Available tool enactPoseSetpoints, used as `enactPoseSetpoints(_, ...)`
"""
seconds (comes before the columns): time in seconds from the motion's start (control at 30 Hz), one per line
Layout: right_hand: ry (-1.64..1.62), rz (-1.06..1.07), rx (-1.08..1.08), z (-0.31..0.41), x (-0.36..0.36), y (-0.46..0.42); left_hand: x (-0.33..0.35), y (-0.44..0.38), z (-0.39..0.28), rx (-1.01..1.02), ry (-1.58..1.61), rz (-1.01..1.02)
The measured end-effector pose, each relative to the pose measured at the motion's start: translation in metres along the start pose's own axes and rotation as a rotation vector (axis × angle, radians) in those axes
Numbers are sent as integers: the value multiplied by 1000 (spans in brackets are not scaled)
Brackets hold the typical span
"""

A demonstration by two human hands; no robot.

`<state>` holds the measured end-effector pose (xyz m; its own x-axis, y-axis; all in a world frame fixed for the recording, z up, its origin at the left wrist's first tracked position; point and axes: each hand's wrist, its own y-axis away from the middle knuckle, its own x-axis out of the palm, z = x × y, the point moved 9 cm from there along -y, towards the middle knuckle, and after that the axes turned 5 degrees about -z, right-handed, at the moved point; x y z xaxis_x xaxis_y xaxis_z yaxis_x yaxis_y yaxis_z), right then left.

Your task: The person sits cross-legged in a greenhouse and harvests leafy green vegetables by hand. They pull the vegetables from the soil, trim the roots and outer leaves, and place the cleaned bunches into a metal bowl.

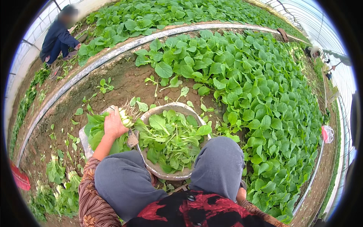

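My left hand (115, 124) is closed around a bunch of leafy green seedlings (97, 127), with pale stems and bare roots pointing away from me. A small blade or trowel-like metal piece (132, 139) shows just below the stems; how it is held is hidden. Between my knees stands a round, worn basin (175, 176) full of loose green leaves (170, 136). My right hand (241, 194) is low beside my right knee, mostly hidden by the trouser leg, so its fingers cannot be made out. Pale plastic (85, 140) lies under the bunch.
Dense leafy plants (266, 122) fill the bed ahead and right. Bundled greens (55, 171) lie on the soil at lower left, near a red item (21, 177). A pale hose or pipe (113, 51) curves across. A person (58, 39) squats at upper left; others work far right.
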<state>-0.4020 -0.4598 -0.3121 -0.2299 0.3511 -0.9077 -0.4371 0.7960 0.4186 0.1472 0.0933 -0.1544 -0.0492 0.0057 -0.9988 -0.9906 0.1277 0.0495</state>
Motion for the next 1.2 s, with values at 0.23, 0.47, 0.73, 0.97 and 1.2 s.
enactPoseSetpoints(0.23,-363,-295,-526,236,-232,-66,-5,5,0,-1,94,6)
enactPoseSetpoints(0.47,-443,-27,-1323,619,-307,56,-5,3,-5,69,99,-72)
enactPoseSetpoints(0.73,-417,225,-1510,796,-158,144,-4,2,-12,228,118,-85)
enactPoseSetpoints(0.97,-277,672,-1299,816,-88,150,-3,1,-5,145,124,-41)
enactPoseSetpoints(1.2,-202,612,-1423,838,-95,152,0,-16,-2,54,133,2)
